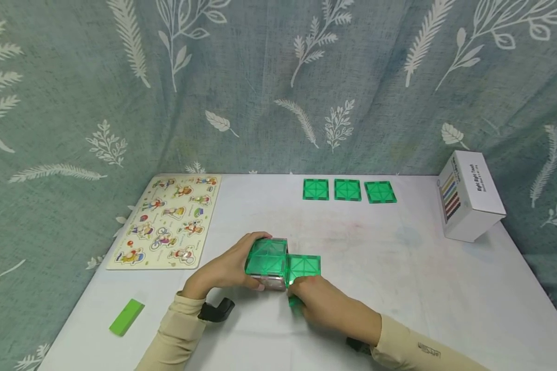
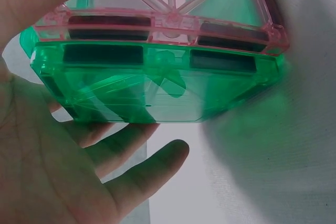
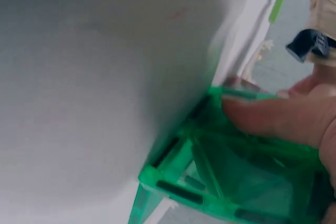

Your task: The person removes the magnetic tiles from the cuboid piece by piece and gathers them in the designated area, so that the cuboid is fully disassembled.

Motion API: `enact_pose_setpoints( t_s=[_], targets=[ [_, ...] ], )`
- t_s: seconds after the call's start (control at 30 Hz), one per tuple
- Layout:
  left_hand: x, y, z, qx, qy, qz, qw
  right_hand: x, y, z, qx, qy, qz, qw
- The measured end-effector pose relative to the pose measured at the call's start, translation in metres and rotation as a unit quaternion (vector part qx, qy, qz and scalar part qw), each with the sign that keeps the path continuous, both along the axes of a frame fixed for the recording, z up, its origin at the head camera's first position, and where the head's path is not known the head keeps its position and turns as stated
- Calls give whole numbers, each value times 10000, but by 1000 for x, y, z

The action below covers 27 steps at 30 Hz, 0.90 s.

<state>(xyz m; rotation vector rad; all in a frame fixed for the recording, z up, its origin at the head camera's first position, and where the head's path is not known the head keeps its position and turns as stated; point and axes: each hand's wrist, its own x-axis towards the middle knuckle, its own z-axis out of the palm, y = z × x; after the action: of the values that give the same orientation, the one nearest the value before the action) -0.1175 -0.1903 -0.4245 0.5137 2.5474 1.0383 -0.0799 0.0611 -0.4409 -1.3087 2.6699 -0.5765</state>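
A small box of magnetic tiles (image 1: 266, 256), green on top with a pinkish clear front side, stands at mid-table. My left hand (image 1: 229, 265) holds it from the left, thumb at the front and fingers toward the back. In the left wrist view a pink tile (image 2: 170, 32) meets a green tile (image 2: 170, 85) along one edge. To the right of the box a green tile (image 1: 305, 264) touches or nearly touches it. My right hand (image 1: 322, 303) pinches a green magnetic tile (image 3: 252, 182) in front of that one; the fingers partly cover it.
Three green tiles (image 1: 347, 190) lie in a row at the back. A picture puzzle board (image 1: 167, 221) lies on the left, with a bright green block (image 1: 127, 317) nearer the front. A white box (image 1: 471, 198) stands at the right, before a patterned curtain (image 1: 260, 87).
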Motion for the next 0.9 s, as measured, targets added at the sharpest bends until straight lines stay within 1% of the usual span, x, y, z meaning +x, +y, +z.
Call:
enact_pose_setpoints(
  t_s=[0.13, 0.3, 0.37, 0.43, 0.57, 0.67, 0.8, 0.9],
  targets=[
    [0, 0, -1, -10, 16, -26, 10000, -2, 8, 4, 82, -563, -14, 9984],
    [0, 0, 1, -44, 20, -32, 10000, -9, 14, 6, 125, -1177, -166, 9928],
    [1, -1, 2, -20, 16, -26, 10000, -11, 16, 8, 108, -1406, -127, 9899],
    [1, -2, 3, 49, -64, 19, 10000, -13, 18, 11, 113, -1620, -76, 9867],
    [3, -6, 3, 107, -156, 12, 9998, -19, 26, 20, 12, -2021, 63, 9793],
    [5, -8, 3, 95, -187, -19, 9998, -26, 34, 29, 170, -2195, 238, 9752],
    [6, -11, 3, 107, -203, -30, 9997, -40, 47, 40, 590, -2333, 304, 9701],
    [7, -12, 2, 125, -199, -20, 9997, -54, 54, 42, 465, -2482, 238, 9673]
  ],
)
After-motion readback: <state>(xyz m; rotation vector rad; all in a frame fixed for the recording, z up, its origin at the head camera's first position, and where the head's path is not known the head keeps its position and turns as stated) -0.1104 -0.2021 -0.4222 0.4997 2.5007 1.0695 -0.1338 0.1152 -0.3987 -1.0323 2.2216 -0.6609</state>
